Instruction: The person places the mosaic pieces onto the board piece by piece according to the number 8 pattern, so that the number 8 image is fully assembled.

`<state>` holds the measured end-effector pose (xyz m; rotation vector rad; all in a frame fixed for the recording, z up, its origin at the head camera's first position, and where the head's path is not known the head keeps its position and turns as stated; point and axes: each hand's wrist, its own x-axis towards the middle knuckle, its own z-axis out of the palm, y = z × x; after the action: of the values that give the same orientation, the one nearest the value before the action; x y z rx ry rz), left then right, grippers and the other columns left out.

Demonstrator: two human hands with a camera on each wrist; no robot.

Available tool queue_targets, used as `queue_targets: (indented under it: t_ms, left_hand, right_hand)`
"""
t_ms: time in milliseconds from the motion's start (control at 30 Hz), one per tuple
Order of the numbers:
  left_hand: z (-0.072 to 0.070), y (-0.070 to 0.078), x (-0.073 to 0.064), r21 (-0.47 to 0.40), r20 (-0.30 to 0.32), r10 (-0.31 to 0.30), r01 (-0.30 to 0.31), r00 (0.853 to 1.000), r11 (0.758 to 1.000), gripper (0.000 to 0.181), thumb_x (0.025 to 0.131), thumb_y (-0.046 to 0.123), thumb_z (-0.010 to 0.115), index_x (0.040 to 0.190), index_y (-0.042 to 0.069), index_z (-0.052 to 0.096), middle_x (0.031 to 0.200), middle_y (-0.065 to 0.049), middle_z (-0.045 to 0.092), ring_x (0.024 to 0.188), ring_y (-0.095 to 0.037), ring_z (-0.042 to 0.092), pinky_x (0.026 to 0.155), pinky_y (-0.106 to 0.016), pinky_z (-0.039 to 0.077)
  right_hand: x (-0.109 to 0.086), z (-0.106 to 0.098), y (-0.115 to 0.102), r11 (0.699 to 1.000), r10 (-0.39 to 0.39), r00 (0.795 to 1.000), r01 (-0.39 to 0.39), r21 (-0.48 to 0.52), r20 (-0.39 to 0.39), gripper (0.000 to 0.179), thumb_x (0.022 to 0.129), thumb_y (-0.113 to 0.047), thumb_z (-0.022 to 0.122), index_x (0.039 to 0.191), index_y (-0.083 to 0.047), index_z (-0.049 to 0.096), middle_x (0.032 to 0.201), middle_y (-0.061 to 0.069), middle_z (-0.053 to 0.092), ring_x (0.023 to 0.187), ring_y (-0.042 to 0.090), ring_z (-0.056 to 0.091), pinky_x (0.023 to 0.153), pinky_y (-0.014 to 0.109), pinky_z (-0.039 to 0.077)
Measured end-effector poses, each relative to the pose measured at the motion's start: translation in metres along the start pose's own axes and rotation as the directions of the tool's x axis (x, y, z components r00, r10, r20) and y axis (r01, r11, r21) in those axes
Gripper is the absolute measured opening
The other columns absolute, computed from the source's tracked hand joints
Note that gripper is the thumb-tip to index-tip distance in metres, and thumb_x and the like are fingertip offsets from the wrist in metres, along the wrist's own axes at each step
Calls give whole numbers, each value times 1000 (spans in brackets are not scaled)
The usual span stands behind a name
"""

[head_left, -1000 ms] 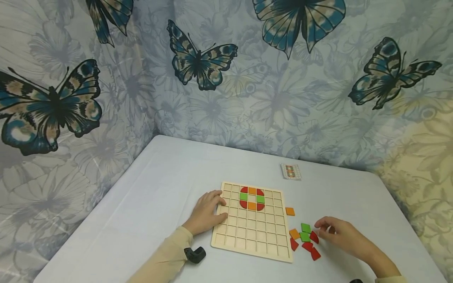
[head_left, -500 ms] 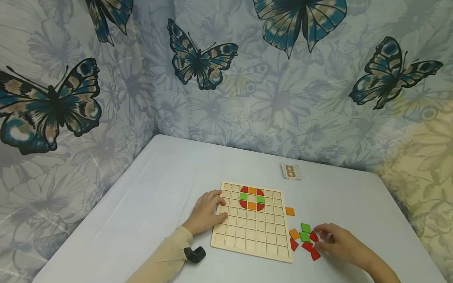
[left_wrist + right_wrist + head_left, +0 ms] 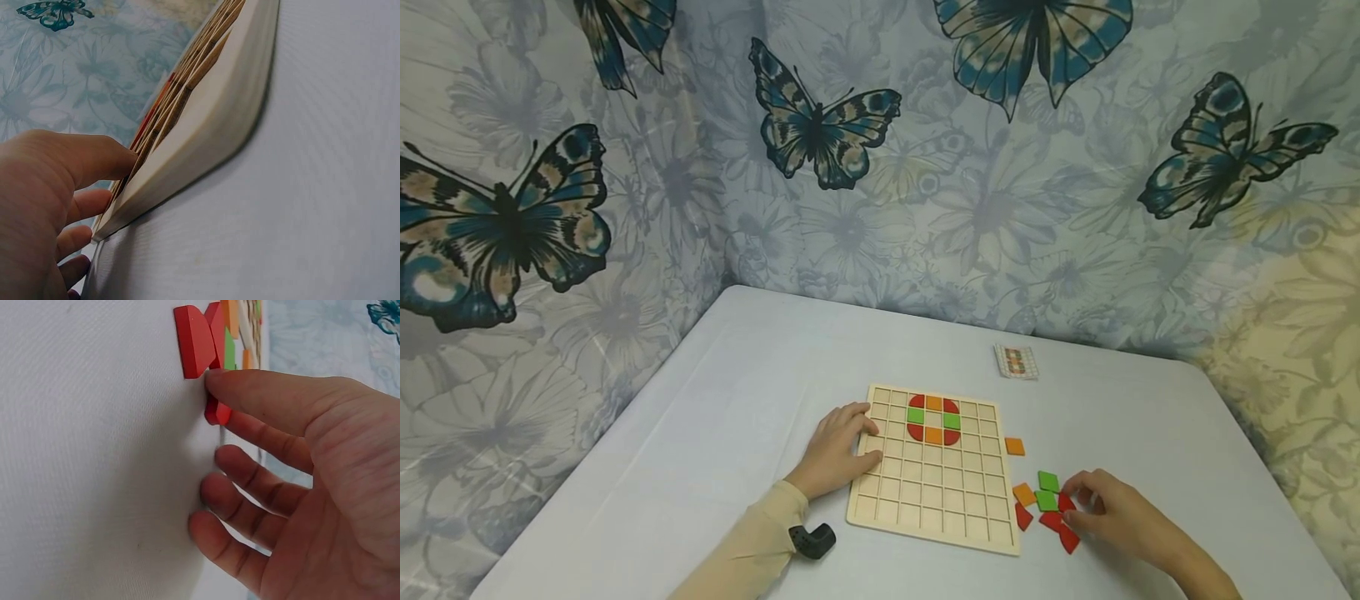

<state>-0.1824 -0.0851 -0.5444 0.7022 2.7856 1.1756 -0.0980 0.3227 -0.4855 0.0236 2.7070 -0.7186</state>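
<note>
A pale wooden grid board (image 3: 934, 492) lies on the white table. Near its far side, red, orange and green tiles form a ring in its cells. My left hand (image 3: 833, 450) rests on the board's left edge, thumb and fingertips touching the rim and nearby cells; the left wrist view shows the thumb (image 3: 106, 159) on top. Right of the board, my right hand (image 3: 1120, 512) pinches a red rounded tile (image 3: 1066, 502) between thumb and index finger. That red tile (image 3: 217, 414) shows partly between them in the right wrist view, still low at the tabletop.
Other loose tiles lie around the right hand: a green tile (image 3: 1048, 481), an orange tile (image 3: 1024, 495) and a red tile (image 3: 1070, 539) among several. One orange tile (image 3: 1015, 447) sits apart by the board's edge. A small pattern card (image 3: 1017, 362) lies at the back.
My right hand has come slightly left and its thumb and index finger have closed around the red tile. The left hand and board have stayed in place.
</note>
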Motion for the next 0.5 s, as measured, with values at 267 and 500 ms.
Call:
queue_targets:
  t_ms: [267, 500]
  left_hand:
    - [0, 0, 0, -3, 3, 1, -1, 1000, 1000, 24, 92, 31, 69, 111, 18, 62, 157, -11, 43, 151, -34, 32, 127, -58, 18]
    - [0, -1, 0, 2, 2, 0, 0, 1000, 1000, 24, 92, 32, 69, 111, 18, 62, 157, -10, 43, 152, -34, 32, 128, -57, 17]
  right_hand:
    - [0, -3, 1, 999, -26, 999, 25, -27, -32, 32, 85, -20, 79, 112, -7, 68, 96, 0, 62, 85, 15, 52, 65, 19, 49]
    - [-1, -9, -3, 998, -57, 996, 57, -4, -68, 31, 88, -21, 77, 114, -7, 67, 95, -2, 65, 82, 9, 52, 62, 19, 49]
